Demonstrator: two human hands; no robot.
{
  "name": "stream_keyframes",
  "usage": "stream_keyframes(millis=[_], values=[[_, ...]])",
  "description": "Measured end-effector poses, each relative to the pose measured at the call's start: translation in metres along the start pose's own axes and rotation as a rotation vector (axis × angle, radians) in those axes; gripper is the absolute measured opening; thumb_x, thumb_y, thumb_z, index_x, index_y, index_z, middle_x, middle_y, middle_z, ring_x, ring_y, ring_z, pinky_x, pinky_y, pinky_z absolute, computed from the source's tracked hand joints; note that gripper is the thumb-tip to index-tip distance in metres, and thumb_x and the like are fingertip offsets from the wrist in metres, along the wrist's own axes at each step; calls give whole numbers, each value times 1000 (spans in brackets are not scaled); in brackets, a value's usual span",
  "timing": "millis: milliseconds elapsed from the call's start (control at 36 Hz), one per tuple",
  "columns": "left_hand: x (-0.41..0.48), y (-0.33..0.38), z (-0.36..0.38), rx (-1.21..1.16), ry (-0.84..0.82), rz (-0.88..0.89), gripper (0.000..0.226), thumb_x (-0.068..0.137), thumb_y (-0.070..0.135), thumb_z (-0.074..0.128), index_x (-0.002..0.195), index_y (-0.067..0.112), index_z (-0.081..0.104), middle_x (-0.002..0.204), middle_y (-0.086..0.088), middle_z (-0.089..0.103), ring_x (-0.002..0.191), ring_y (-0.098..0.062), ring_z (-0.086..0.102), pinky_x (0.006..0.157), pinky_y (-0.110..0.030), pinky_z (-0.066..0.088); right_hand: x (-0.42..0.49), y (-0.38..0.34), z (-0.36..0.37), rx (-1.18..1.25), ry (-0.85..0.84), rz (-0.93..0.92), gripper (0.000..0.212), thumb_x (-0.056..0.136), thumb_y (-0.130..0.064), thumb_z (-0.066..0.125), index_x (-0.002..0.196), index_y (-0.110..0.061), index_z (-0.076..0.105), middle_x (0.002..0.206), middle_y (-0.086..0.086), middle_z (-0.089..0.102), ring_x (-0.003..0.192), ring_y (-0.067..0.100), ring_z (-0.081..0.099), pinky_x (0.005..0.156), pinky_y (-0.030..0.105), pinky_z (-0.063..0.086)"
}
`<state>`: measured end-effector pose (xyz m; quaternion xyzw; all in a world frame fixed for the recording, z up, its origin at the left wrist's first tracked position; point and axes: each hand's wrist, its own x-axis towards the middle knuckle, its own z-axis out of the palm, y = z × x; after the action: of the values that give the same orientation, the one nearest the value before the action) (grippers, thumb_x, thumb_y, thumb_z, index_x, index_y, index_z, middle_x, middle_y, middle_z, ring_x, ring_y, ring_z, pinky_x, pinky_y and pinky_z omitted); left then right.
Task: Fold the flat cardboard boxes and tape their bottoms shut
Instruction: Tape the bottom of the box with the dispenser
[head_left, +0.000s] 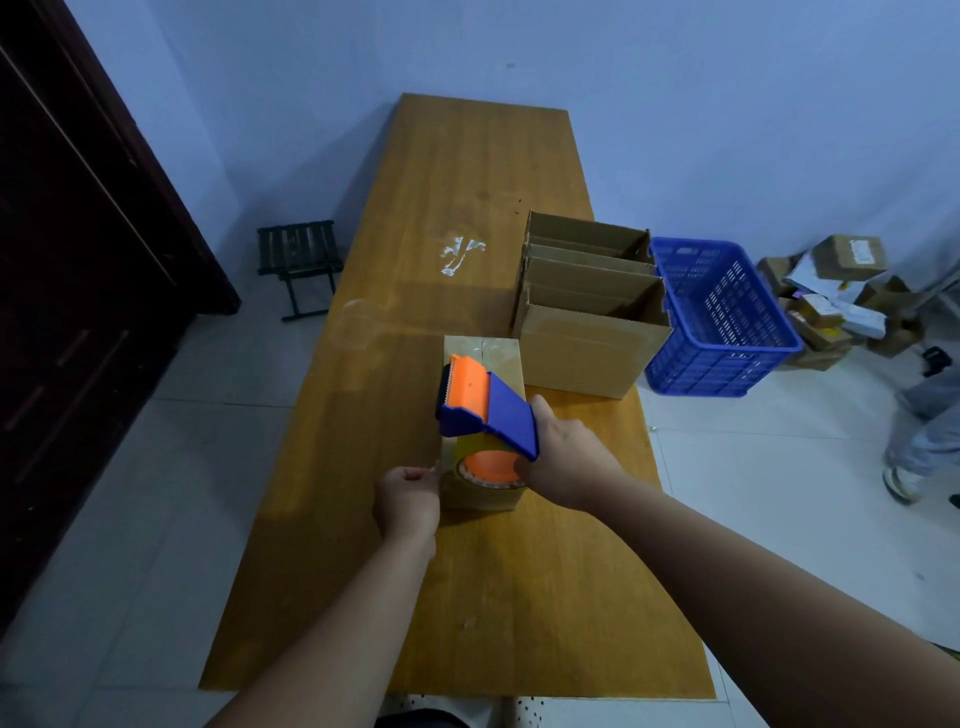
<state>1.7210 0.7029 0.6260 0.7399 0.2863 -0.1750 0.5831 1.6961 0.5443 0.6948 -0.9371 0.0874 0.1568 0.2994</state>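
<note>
Wooden table (332, 571): we stand at its near end, and it runs long and narrow away from us.
Left hand (408, 501): our fingers are curled and pinch the tape end (435, 466), a thin clear strip at the near left corner of the small box.
Right hand (566, 457): we grip the tape dispenser (485, 410) from its near right side, fingers wrapped around it.
Tape dispenser: orange and blue, held tilted over the top of the small box, with the toothed edge towards the far side and the tape roll (488, 467) on the near side.
Small box (498, 353): closed cardboard in the middle of the table between our hands, with glossy tape along its top seam.
Open boxes (592, 338): folded cardboard, packed in a row just far right of the small box, along the table's right edge.
Blue crate (722, 322): on the floor, right beside the open boxes.
Folding stool (298, 265): on the floor, far left of the table.
Parcels (841, 291): heaped on the floor at the far right.
</note>
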Motion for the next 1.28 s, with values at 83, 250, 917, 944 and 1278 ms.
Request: stream_keyframes(millis=[83,250,917,944,1278], values=[[2,0,2,-80,-30,-94,10,92,20,59,96,11,61,96,-7,63,87,-22,56,75,-35,47,1,1,1,-10,7,-3,41,87,-24,62,117,-24,34,86,-4,58,75,10,62,63,26,56],[8,-5,3,-133,-160,-315,31,95,32,52,112,8,60,78,-6,54,55,-15,42,42,-24,33,4,2,0,-22,-2,-16,43,87,-24,63,118,-24,34,87,-3,59,76,11,62,65,28,57],[12,12,-9,274,-191,263,36,97,45,41,112,18,58,106,-1,61,91,-15,55,71,-31,42,2,15,9,-13,79,-118,47,87,-46,63,118,-23,35,90,-8,58,76,6,60,63,21,54],[18,16,-5,321,-255,248,44,96,48,38,117,14,56,109,-4,61,96,-19,56,76,-33,42,1,16,10,-8,86,-128,49,87,-48,62,118,-23,36,91,-8,58,77,5,60,63,20,53],[16,0,-1,237,-377,154,69,93,59,18,148,19,24,148,-10,36,135,-29,34,108,-44,28,-3,26,14,43,89,-153,50,87,-47,63,122,-22,38,98,-8,60,81,5,60,68,22,54]])
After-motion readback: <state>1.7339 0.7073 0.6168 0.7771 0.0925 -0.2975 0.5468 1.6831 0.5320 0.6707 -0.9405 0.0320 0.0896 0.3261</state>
